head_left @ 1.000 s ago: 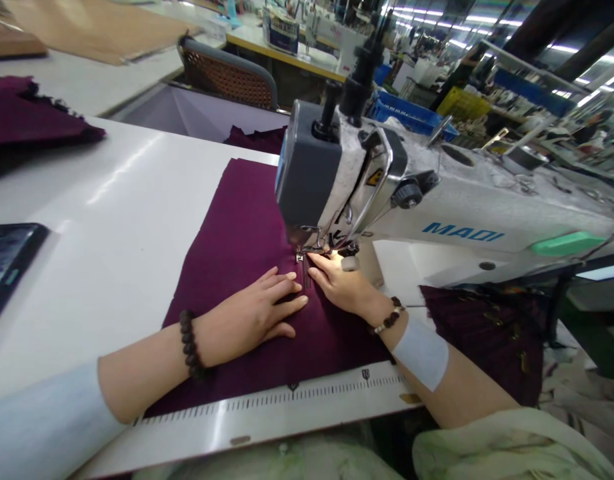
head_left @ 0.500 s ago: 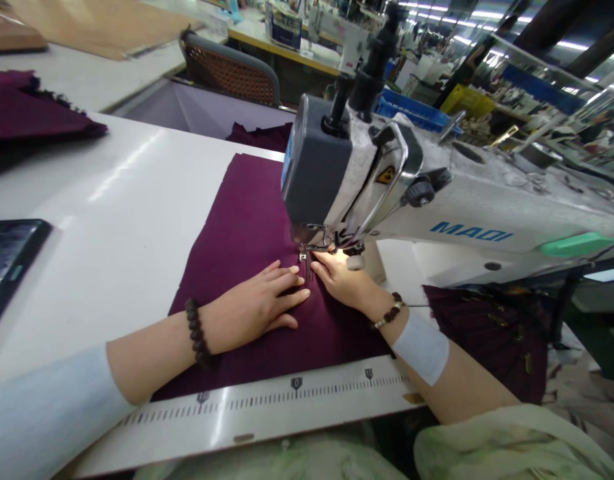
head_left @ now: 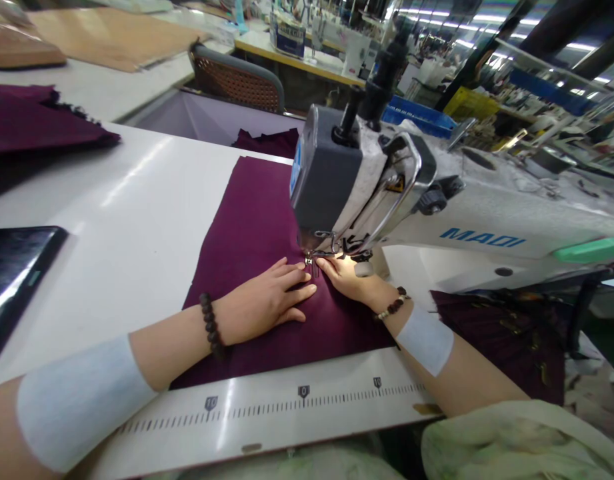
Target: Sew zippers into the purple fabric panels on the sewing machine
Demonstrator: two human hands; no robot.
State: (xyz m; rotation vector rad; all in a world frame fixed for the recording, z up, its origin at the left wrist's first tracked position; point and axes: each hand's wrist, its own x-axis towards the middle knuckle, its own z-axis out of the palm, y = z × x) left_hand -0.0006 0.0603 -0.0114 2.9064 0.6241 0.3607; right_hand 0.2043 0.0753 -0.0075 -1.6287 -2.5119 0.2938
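A dark purple fabric panel point(head_left: 227, 220) lies flat on the white sewing table, running beneath the presser foot point(head_left: 309, 259) of the sewing machine point(head_left: 331, 173). My left hand point(head_left: 267, 300) rests on it just left of the foot, fingers spread and palm down, open. To the right of the foot, my right hand point(head_left: 349, 279) lies on the same panel with its fingers stretched toward the needle area, open. The machine head partly hides those fingers. Light from the machine falls on the right hand's fingertips.
A ruler strip point(head_left: 267, 410) edges the table in front of me. A dark tablet-like device point(head_left: 21, 280) lies at left, with more purple fabric point(head_left: 41, 123) behind it. Purple pieces with metal clips or zips point(head_left: 507, 333) hang at right. Beyond the table stands a chair point(head_left: 239, 77).
The purple panel has slid slightly away from the ruler strip, under the foot, and both hands have gone along with it. The camera view has shifted a little.
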